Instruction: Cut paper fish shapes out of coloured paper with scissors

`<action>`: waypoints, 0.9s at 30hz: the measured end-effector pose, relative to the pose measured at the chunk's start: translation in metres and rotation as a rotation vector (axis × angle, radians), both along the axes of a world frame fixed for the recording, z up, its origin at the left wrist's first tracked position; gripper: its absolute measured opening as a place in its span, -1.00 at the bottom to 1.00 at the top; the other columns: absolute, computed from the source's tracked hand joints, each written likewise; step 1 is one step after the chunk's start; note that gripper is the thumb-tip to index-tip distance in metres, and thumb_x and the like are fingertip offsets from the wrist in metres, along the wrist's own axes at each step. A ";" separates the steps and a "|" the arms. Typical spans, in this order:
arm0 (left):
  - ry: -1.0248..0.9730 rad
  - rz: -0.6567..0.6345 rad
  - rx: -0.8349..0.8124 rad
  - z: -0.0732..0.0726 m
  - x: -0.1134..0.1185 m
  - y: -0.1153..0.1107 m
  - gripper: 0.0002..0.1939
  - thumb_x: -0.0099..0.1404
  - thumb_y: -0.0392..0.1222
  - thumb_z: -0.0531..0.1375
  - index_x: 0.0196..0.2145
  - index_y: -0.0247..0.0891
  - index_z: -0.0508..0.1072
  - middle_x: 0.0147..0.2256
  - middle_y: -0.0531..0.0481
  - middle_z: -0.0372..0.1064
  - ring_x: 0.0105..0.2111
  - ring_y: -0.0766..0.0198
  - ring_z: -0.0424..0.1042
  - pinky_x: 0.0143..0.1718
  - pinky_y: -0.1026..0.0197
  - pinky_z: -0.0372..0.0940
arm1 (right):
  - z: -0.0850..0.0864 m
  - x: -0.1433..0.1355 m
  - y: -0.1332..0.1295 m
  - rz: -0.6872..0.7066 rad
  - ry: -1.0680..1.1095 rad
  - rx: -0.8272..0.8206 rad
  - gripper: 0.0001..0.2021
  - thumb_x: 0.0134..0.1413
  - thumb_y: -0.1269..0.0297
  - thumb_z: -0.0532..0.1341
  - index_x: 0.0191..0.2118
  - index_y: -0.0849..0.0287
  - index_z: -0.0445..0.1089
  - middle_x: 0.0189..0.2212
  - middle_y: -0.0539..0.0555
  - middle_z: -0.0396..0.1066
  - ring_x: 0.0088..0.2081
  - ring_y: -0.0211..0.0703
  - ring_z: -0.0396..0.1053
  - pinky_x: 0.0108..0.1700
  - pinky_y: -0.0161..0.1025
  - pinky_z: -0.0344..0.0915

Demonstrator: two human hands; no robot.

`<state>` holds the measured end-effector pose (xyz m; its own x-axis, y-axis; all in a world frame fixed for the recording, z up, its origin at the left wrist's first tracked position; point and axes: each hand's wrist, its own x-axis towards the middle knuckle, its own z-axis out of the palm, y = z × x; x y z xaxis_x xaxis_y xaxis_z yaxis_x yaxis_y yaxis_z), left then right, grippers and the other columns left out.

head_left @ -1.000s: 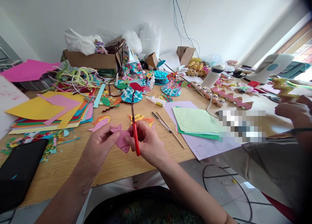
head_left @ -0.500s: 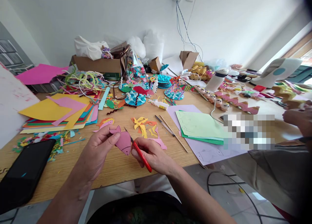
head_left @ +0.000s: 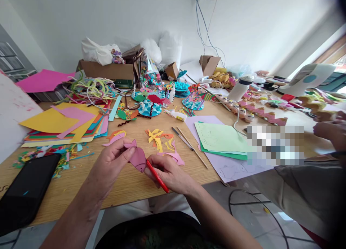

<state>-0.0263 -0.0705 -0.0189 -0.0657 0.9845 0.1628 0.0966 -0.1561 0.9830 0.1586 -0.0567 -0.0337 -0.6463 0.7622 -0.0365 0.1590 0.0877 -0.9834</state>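
Observation:
My left hand (head_left: 115,160) pinches a pink paper fish (head_left: 138,158) by its tail end, between thumb and fingers. The fish has a drawn eye and a curved line near its pointed head, which faces down and right. My right hand (head_left: 169,173) is closed round red-handled scissors (head_left: 157,175), right beside the edge of the fish. The blades are mostly hidden behind the paper and my fingers. Beyond my hands lie yellow and orange paper scraps (head_left: 159,137) and pink offcuts (head_left: 174,157). Other cut fish (head_left: 117,135) rest just past my left hand.
A black phone (head_left: 27,191) lies at the left, near a stack of coloured paper (head_left: 67,122). A pen (head_left: 182,139) and a thin stick (head_left: 192,148) lie beside green sheets (head_left: 221,139). A glue bottle (head_left: 177,115) is farther back. Another person's hand (head_left: 329,130) is at the right.
The scissor blade that showed above the fish's edge is now out of sight. The fish has turned slightly in my left hand; both hands stay in nearly the same place.

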 end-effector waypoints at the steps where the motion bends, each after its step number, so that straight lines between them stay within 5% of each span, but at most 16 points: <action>1: 0.000 -0.004 -0.008 0.001 0.002 0.000 -0.91 0.18 -0.16 0.25 -0.47 -0.16 0.51 -0.50 0.11 0.37 -0.45 0.30 0.28 -0.37 0.29 0.21 | -0.001 0.000 0.000 -0.004 0.004 0.003 -0.64 0.14 0.02 0.22 -0.50 0.16 0.18 -0.60 -0.11 0.09 -0.57 -0.35 0.05 -0.55 -0.37 -0.06; 10: -0.082 -0.027 -0.042 0.004 0.013 0.000 -0.88 0.14 -0.14 0.27 -0.51 -0.17 0.48 -0.57 0.12 0.29 -0.53 0.31 0.22 -0.49 0.30 0.17 | -0.011 -0.004 -0.001 -0.022 0.111 -0.076 -0.61 0.11 0.03 0.23 -0.55 0.14 0.12 -0.66 -0.14 0.03 -0.62 -0.38 0.02 -0.60 -0.39 -0.11; 18: -0.199 -0.036 -0.141 0.012 0.016 0.000 -0.90 0.00 -0.18 0.36 -0.50 -0.21 0.53 -0.52 0.10 0.35 -0.50 0.35 0.27 -0.49 0.35 0.19 | -0.010 -0.002 -0.001 0.066 0.179 -0.220 -0.67 0.08 0.05 0.24 -0.48 0.16 0.18 -0.68 -0.16 0.15 -0.67 -0.39 0.16 -0.64 -0.44 0.05; 27: -0.271 -0.053 -0.210 0.014 0.021 0.000 -0.90 0.00 -0.19 0.34 -0.50 -0.21 0.50 -0.55 0.13 0.31 -0.57 0.39 0.21 -0.57 0.38 0.15 | -0.011 -0.002 -0.004 0.011 0.148 -0.114 -0.72 0.16 0.14 0.18 -0.47 0.16 0.18 -0.67 -0.14 0.16 -0.64 -0.39 0.14 -0.59 -0.43 0.08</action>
